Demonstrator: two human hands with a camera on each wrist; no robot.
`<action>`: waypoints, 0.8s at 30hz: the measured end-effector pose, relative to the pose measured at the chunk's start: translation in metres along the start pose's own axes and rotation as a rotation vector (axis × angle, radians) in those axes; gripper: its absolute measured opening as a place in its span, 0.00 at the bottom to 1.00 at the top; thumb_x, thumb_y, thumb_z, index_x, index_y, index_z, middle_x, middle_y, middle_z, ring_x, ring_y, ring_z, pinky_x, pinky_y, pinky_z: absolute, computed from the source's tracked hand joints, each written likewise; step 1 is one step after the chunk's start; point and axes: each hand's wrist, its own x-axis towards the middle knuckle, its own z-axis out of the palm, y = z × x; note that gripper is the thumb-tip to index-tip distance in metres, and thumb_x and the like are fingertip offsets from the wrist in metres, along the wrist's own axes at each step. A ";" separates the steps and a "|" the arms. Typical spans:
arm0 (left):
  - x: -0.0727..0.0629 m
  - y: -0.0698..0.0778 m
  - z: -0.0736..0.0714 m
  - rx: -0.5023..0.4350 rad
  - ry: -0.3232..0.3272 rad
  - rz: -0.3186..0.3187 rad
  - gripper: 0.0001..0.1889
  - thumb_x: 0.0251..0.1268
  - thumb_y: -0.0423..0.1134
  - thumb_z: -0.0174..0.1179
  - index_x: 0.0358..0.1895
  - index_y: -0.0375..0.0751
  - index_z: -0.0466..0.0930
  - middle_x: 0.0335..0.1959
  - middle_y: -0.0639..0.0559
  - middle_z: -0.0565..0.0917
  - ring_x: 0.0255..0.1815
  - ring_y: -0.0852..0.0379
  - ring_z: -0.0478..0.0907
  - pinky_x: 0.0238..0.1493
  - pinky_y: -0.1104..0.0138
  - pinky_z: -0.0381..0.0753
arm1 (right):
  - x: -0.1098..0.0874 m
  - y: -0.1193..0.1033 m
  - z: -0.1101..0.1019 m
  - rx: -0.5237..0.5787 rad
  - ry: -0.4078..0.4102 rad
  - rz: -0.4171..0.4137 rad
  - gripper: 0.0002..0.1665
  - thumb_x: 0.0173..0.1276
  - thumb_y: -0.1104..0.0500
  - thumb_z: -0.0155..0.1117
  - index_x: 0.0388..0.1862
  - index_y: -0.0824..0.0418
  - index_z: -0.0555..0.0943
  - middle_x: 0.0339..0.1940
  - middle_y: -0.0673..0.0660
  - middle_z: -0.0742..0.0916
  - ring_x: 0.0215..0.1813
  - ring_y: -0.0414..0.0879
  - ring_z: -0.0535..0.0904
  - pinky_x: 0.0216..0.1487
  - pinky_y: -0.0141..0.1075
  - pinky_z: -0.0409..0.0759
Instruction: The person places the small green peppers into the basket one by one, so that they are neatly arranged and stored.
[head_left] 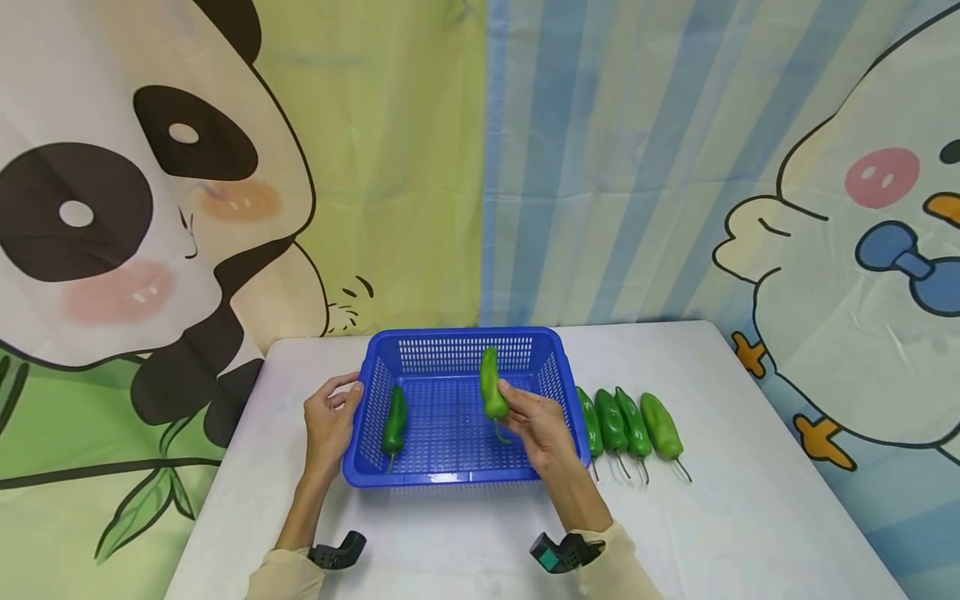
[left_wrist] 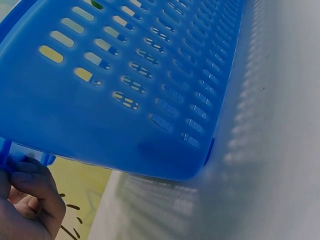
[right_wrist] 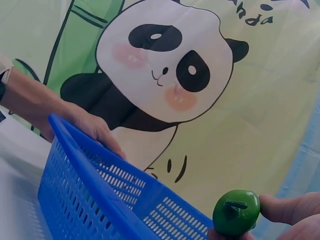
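Observation:
A blue plastic basket stands on the table, its slotted side filling much of the left wrist view. My left hand grips its left rim, fingers curled at the edge. Over the basket's right half, my right hand pinches a light green pepper between thumb and fingers, its stem hanging down. The right wrist view shows this pepper from its stem end. Inside the basket, at the left, lies a darker green pepper.
Right of the basket, several green peppers lie side by side on the white table, stems toward me. The nearest one is partly hidden by the basket's rim. Behind the table hangs a cartoon-printed curtain.

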 end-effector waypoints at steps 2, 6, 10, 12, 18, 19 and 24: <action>0.000 0.000 0.000 -0.006 0.000 0.003 0.19 0.85 0.44 0.61 0.67 0.36 0.84 0.48 0.25 0.91 0.26 0.64 0.90 0.31 0.71 0.89 | 0.000 0.001 0.002 -0.001 -0.004 0.002 0.26 0.77 0.59 0.74 0.63 0.78 0.83 0.39 0.54 0.94 0.42 0.43 0.91 0.48 0.34 0.90; 0.000 -0.001 0.000 -0.004 0.004 0.003 0.19 0.85 0.43 0.61 0.67 0.36 0.84 0.48 0.25 0.91 0.26 0.63 0.90 0.30 0.71 0.89 | 0.000 0.004 0.006 0.003 -0.008 0.006 0.25 0.76 0.59 0.75 0.62 0.78 0.84 0.39 0.54 0.94 0.42 0.44 0.91 0.48 0.34 0.90; 0.000 -0.001 0.000 0.007 0.004 -0.005 0.19 0.85 0.44 0.61 0.67 0.37 0.84 0.49 0.26 0.91 0.26 0.63 0.90 0.30 0.71 0.89 | 0.000 0.006 0.010 -0.005 -0.015 0.001 0.25 0.76 0.59 0.75 0.61 0.78 0.84 0.38 0.54 0.94 0.42 0.44 0.91 0.48 0.35 0.91; 0.000 -0.002 -0.001 0.010 0.004 -0.008 0.19 0.85 0.44 0.61 0.67 0.37 0.84 0.49 0.26 0.91 0.26 0.63 0.90 0.31 0.71 0.89 | 0.001 0.008 0.012 -0.010 -0.019 0.004 0.24 0.76 0.59 0.74 0.61 0.78 0.84 0.38 0.54 0.94 0.42 0.44 0.91 0.48 0.35 0.91; 0.000 -0.002 -0.001 -0.016 0.003 0.005 0.19 0.84 0.44 0.62 0.66 0.36 0.84 0.47 0.26 0.91 0.26 0.63 0.90 0.30 0.71 0.89 | 0.002 0.011 0.017 -0.026 -0.023 0.012 0.27 0.76 0.57 0.75 0.62 0.78 0.83 0.38 0.54 0.94 0.41 0.43 0.90 0.48 0.34 0.90; 0.000 -0.001 0.000 -0.019 0.002 0.008 0.19 0.84 0.44 0.62 0.66 0.36 0.84 0.47 0.26 0.91 0.26 0.63 0.90 0.30 0.71 0.89 | 0.002 0.011 0.018 -0.027 -0.023 0.015 0.28 0.76 0.57 0.76 0.63 0.78 0.83 0.38 0.54 0.94 0.41 0.43 0.90 0.48 0.33 0.90; -0.001 0.000 0.000 -0.013 0.005 0.008 0.19 0.85 0.44 0.62 0.66 0.35 0.84 0.46 0.26 0.91 0.25 0.64 0.90 0.30 0.71 0.89 | 0.001 0.012 0.019 -0.027 -0.041 0.025 0.30 0.76 0.55 0.76 0.64 0.77 0.83 0.40 0.54 0.94 0.43 0.43 0.90 0.49 0.33 0.90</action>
